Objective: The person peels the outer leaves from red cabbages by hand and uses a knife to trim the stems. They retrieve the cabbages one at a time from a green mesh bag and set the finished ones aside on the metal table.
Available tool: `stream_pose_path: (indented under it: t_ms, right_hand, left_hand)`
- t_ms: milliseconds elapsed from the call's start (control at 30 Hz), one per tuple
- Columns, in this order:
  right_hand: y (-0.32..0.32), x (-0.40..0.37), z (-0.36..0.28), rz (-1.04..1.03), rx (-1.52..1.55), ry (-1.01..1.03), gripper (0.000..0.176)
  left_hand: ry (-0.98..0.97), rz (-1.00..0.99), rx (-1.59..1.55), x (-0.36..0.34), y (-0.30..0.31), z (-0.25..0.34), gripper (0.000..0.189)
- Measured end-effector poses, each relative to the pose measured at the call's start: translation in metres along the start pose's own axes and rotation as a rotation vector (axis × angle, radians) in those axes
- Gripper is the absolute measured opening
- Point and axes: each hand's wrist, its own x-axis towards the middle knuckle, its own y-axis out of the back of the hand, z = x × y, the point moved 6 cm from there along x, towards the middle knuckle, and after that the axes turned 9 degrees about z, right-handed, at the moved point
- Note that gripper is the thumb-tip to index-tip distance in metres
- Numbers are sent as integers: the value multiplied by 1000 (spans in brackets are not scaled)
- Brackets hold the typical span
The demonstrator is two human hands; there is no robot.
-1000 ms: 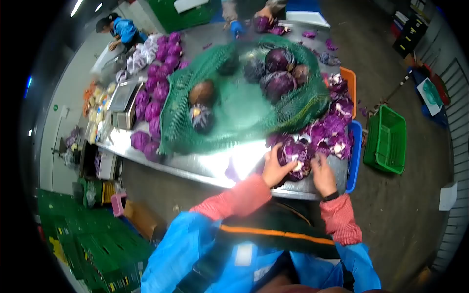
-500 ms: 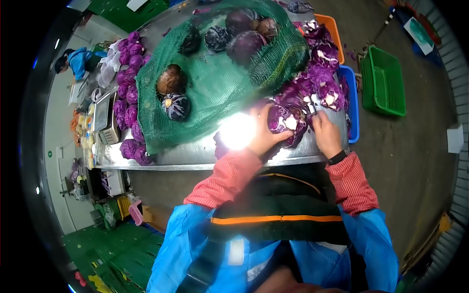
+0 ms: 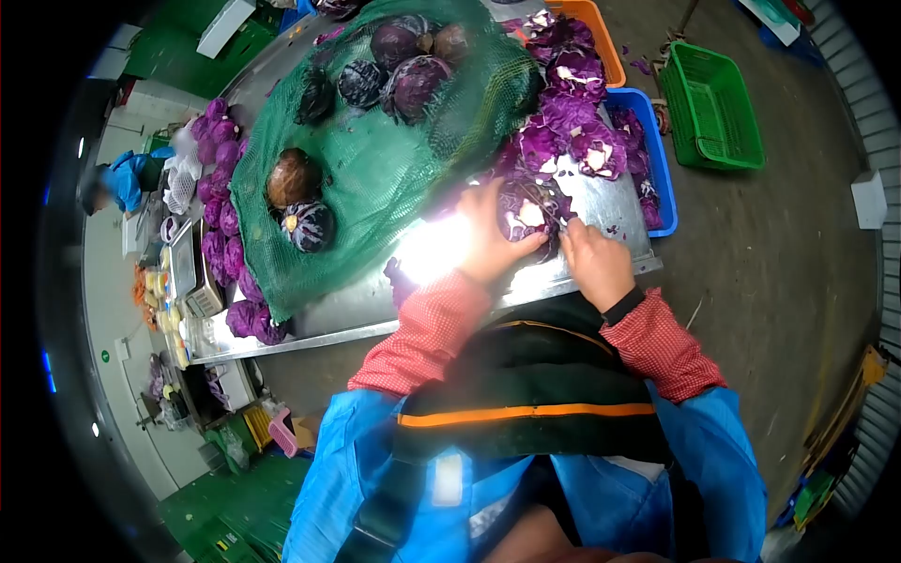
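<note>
A red cabbage (image 3: 526,218) with a pale cut stem end facing up rests at the table's front edge. My left hand (image 3: 488,235) is closed round its left side, thumb along the near side. At the cabbage's right side is my right hand (image 3: 597,266), its fingers wrapped round a knife that is almost wholly hidden; a bit of blade shows only in the earlier frame. Loose purple leaves (image 3: 566,122) and trimmed pieces lie just beyond. Bright glare covers part of the table left of my left hand.
A green mesh sack (image 3: 375,188) with several cabbages spreads over the metal table (image 3: 352,314). Trimmed cabbages (image 3: 221,188) and a scale (image 3: 192,267) line the left. Blue (image 3: 668,202) and orange (image 3: 610,47) crates stand right, a green crate (image 3: 718,108) beyond. Another person (image 3: 127,178) is far left.
My view has shifted, so the table appears turned and further left. My right hand has come in against the cabbage's side. The cabbage's stem end now faces up more.
</note>
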Motion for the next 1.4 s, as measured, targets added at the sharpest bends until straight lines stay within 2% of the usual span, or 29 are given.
stream_pose_path:
  t_ms: [100, 367, 400, 433, 500, 567, 600, 633, 700, 733, 833, 867, 900, 967, 1033, 1100, 1133, 1167, 1233, 1267, 1367, 1400]
  right_hand:
    - [-20, 0, 17, 7, 24, -80, 19]
    - [-41, 26, 42, -159, 147, -236, 27]
    - [-83, 17, 79, -156, 134, -161, 33]
    - [-86, 23, 114, -153, 215, -348, 37]
    - [-51, 41, 125, -165, 263, -483, 40]
    - [-42, 49, 87, -152, 479, -437, 50]
    - [-28, 47, 55, -196, 491, -456, 62]
    - [-22, 50, 32, -251, 487, -463, 66]
    - [-19, 55, 13, -163, 474, -406, 57]
    - [-25, 56, 12, -69, 387, -323, 42]
    - [-39, 59, 34, 72, 259, -203, 26]
    - [-47, 59, 49, 79, 208, -232, 23]
    - [-63, 55, 71, 23, 164, -273, 25]
    - [-90, 39, 117, 84, 176, -425, 28]
    - [-60, 46, 105, 95, 110, -367, 33]
    - [-45, 52, 78, -110, 116, -313, 44]
    - [-39, 49, 56, -215, 140, -265, 47]
    - [-35, 47, 35, -317, 163, -219, 50]
    - [-21, 48, 6, -362, 125, -110, 58]
    - [-8, 51, -3, -230, 169, -81, 59]
    - [9, 63, -16, -95, 193, 57, 58]
    - [10, 66, -19, -91, 184, 102, 54]
  left_hand:
    - [33, 19, -6, 0, -4, 2, 94]
    - [17, 120, 21, -6, -12, 7, 92]
    - [6, 104, -15, -7, -6, 16, 92]
    - [-7, 90, -50, -10, -1, 22, 92]
    - [-41, 126, -163, -21, 0, 13, 92]
    - [-23, 127, -99, -23, -1, -2, 93]
    - [36, 61, -202, -20, 3, 1, 97]
    - [3, 48, -226, -18, 3, 0, 97]
    - [-54, 13, -263, -21, 3, -8, 99]
    - [-69, 11, -254, -23, 3, -13, 99]
    - [-76, -10, -248, -27, 3, -27, 101]
    - [-54, -31, -258, -29, 4, -30, 102]
    - [-37, -57, -270, -31, 6, -33, 103]
    - [-51, -132, -277, -30, 15, -36, 103]
    - [-19, -166, -315, -35, 24, -42, 103]
    - [21, -178, -393, -34, 28, -44, 102]
    - [187, -96, -611, -33, 27, -33, 92]
    - [275, -38, -554, -30, 20, -29, 90]
    - [452, 67, -436, -28, 11, -26, 84]
    - [423, 79, -403, -26, 13, -18, 79]
    - [172, 5, -401, -21, 10, -10, 82]
    - [164, -47, -392, -19, 9, -8, 86]
